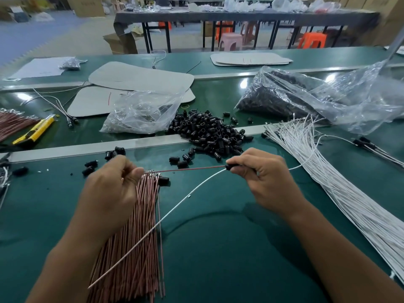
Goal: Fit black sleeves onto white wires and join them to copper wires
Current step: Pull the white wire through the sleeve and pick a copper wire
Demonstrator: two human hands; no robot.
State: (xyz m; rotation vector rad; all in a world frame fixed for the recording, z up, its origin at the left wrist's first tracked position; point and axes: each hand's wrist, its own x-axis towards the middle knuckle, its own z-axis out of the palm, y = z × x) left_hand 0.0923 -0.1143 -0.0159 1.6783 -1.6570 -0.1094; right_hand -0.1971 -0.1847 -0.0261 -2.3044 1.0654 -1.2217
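Pinching copper wire with left hand, gripping black sleeve and white wire with right hand at three o'clock.

Bright, even overhead light; wide-angle view.
White glare spots sit on the green table at upper centre; soft shadows fall at lower centre; edges bow, far background blurred.

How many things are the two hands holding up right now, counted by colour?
black sleeve: 1
white wire: 1
copper wire: 1
Total: 3
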